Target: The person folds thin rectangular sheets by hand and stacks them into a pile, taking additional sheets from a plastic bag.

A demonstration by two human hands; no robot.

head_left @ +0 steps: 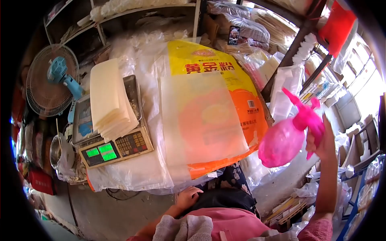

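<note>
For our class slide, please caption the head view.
Right hand gripping a pink spray bottle beside a sheet-covered table.

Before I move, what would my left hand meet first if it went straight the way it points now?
Probably the near edge of the plastic sheet, just ahead of your left hand. How high the hand sits against that edge is unclear, so it might pass underneath.

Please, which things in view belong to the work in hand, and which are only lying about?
Seem in use:
- pink spray bottle, in right hand
- pale sheet on printed sack
- sheet stack on lit scale

Seem unrelated:
- fan
- phone
- red item
</note>
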